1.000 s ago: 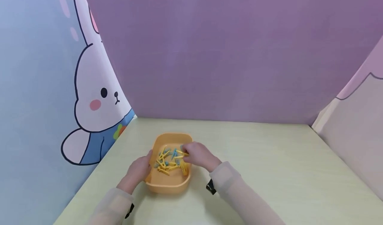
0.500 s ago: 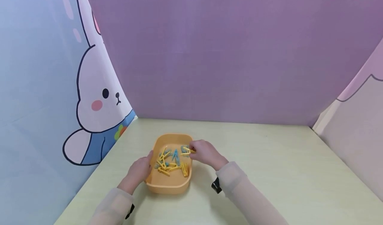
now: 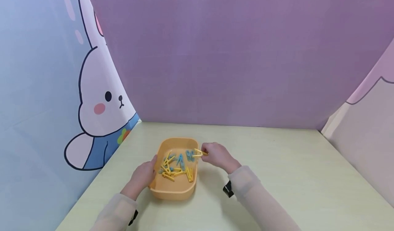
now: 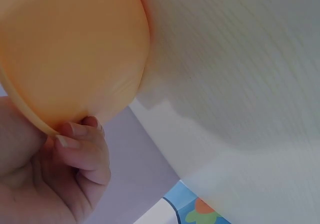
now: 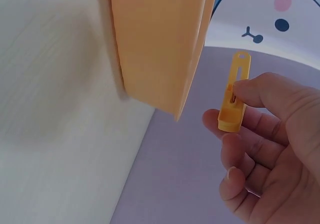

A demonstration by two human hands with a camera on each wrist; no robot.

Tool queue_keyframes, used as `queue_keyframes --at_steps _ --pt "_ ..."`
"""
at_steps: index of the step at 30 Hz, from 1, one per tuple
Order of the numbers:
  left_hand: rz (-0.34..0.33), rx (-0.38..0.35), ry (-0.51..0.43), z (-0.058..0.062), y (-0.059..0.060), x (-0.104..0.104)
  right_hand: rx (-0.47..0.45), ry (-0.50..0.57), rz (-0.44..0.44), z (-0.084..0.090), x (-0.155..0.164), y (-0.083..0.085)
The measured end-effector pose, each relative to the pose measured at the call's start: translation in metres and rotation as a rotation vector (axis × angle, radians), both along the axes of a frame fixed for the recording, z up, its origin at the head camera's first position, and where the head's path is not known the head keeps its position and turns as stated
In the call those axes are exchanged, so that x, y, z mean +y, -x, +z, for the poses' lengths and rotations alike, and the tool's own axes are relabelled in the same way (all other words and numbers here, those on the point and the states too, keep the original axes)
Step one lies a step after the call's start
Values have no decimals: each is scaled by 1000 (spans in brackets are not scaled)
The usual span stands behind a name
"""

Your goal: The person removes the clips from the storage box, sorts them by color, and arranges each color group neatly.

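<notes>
An orange plastic basin (image 3: 172,193) sits on the table, with several yellow clothespins (image 3: 168,177) and several blue clothespins (image 3: 181,161) loose inside it. At its left side my left hand (image 3: 144,174) grips the rim; in the left wrist view the fingertips (image 4: 75,130) press the outer wall just under the edge. My right hand (image 3: 218,154) pinches a yellow clothespin (image 5: 235,93) between thumb and fingers. That clothespin is beside the basin's right rim, its far ends overlapping the rim in the head view.
The pale wood-look table (image 3: 292,176) stretches to the right of the basin. A purple backdrop (image 3: 231,53) rises behind it, and a panel with a cartoon rabbit (image 3: 95,111) stands along the left. A light panel (image 3: 366,132) borders the right.
The right hand has moved right, carrying the yellow clothespin from inside the basin to its right rim, uncovering blue clothespins there. The left hand has stayed at the basin's left side.
</notes>
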State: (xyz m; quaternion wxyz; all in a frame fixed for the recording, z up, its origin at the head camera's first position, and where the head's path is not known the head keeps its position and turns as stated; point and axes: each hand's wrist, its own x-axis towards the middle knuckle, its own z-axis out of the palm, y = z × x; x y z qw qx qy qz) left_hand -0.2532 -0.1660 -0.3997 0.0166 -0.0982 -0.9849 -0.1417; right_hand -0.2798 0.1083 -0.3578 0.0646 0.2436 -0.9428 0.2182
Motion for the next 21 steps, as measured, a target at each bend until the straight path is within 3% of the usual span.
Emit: queue_keyframes --at_steps 21 --pt "-23 52 24 1 -2 -1 -67 52 -59 -7 19 4"
